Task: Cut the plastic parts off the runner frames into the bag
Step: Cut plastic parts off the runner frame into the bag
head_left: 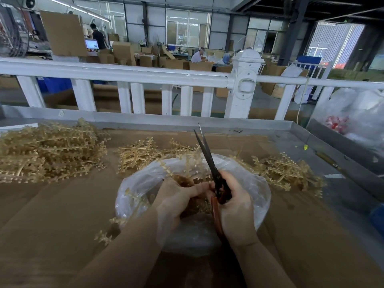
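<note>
On the cardboard-covered table (62, 204), a clear plastic bag (255, 190) lies open at the near middle, both hands over its mouth. The left hand (176, 200) has its fingers curled round a tan runner frame (133, 197) whose branches reach out over the bag's left rim. The right hand (236, 206) grips a pair of red-handled scissors (207, 156), blades nearly together and pointing up and away. Cut parts in the bag are too blurred to make out.

A large heap of runner frames (47, 152) fills the table's far left, a smaller pile (137, 154) lies just behind the bag, and another pile (288, 173) sits to the right, touching the bag. Bare cardboard lies open near the left. A raised metal rim (145, 121) bounds the table at the back and right; behind it stands a white railing (133, 75), and bulging clear sacks (357, 113) crowd the right corner.
</note>
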